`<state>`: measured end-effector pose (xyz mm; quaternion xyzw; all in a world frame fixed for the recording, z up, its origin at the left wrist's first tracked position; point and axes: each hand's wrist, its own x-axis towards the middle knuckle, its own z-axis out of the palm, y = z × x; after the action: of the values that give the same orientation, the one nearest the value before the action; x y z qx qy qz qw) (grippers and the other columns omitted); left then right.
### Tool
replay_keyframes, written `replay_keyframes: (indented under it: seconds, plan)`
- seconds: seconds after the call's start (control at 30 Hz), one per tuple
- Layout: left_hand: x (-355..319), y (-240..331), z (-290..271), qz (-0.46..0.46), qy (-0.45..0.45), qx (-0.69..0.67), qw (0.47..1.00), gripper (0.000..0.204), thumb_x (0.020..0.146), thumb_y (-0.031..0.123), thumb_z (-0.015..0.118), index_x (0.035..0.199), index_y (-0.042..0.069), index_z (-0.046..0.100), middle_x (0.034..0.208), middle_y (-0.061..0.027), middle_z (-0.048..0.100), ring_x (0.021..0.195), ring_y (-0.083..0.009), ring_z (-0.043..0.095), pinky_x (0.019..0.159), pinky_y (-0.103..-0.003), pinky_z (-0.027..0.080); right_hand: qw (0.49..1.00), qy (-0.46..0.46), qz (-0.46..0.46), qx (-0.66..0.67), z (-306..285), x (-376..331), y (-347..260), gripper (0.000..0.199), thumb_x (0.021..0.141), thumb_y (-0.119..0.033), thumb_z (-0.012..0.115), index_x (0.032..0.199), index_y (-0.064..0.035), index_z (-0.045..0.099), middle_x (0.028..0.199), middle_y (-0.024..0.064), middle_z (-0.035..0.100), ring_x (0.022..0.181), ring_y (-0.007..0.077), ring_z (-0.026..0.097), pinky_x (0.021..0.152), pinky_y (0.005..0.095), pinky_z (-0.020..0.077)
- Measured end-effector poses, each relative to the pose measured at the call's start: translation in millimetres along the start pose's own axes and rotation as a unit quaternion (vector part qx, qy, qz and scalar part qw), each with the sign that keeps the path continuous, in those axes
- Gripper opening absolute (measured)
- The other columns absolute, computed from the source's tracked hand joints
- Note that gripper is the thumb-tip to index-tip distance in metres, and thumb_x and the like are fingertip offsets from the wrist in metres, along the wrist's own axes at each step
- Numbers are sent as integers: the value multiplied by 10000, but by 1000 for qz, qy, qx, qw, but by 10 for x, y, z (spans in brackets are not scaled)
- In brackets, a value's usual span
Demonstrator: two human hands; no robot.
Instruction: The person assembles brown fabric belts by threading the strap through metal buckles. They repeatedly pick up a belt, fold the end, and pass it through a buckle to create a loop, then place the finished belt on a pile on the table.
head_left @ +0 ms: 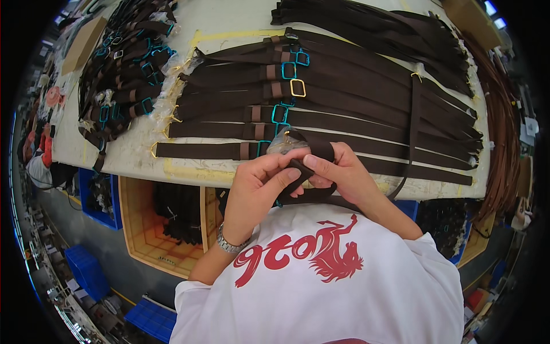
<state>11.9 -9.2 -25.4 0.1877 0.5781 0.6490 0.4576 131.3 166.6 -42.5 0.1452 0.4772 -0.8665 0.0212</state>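
Close to my chest, at the table's near edge, both hands work on a dark brown strap (299,173). My left hand (266,182) is closed, its thumb pressed on a folded part of the strap. Around another stretch of the same strap my right hand (338,172) is closed, its thumb beside the fold. The strap loops up over my fingers, and a piece of clear plastic wrap (282,143) shows just beyond them. Several brown straps with buckles lie side by side past my hands, among them one with a gold buckle (297,88) and one with a blue buckle (280,114).
The straps lie on a pale table (212,166). A tangled heap of buckled straps (129,74) is at the left, a thick bundle (366,28) at the far right. Below the edge stand a wooden bin (133,229) and a blue crate (89,269). Another person (43,166) is at far left.
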Motion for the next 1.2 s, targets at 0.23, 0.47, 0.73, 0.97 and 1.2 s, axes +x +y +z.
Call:
replay_keyframes:
  seconds: [0.23,0.47,0.73,0.97,1.2]
  plan:
    - [9,-79,-63,-56,-17,64,996,162,1027,149,782,1018,-4,727,815,-9,727,751,-63,682,688,-233,488,1000,26,3,-2,-33,-29,-32,240,1013,-251,801,1053,-47,680,801,-62,569,643,24,410,575,229,295]
    - [9,-90,-24,-7,-23,113,993,179,1017,137,782,1072,-24,727,861,-13,732,800,-71,688,734,-248,515,996,59,-2,-63,-41,2,-60,212,996,-192,824,1053,-45,682,806,-64,578,674,20,468,588,223,329]
    - [-46,-9,49,16,-19,146,989,160,1027,85,751,1070,-67,724,858,-58,724,751,-105,701,707,-270,553,993,69,-86,49,-37,-9,-92,221,1122,-217,602,1261,-48,633,1062,17,637,984,90,588,969,308,502]
    - [51,-19,121,-4,-59,123,991,170,1003,74,757,1068,-83,745,880,-80,740,756,-124,709,708,-286,552,988,39,-134,69,202,-60,-66,269,1140,-215,512,1319,-33,598,1281,157,703,1277,235,642,1166,415,473]
    - [104,-63,168,-8,-19,36,999,148,1018,62,744,1079,-71,762,883,-69,769,755,-110,698,707,-275,552,991,55,-96,79,258,-79,-52,319,1173,-325,475,1353,-76,561,1334,159,689,1293,210,630,933,294,545]
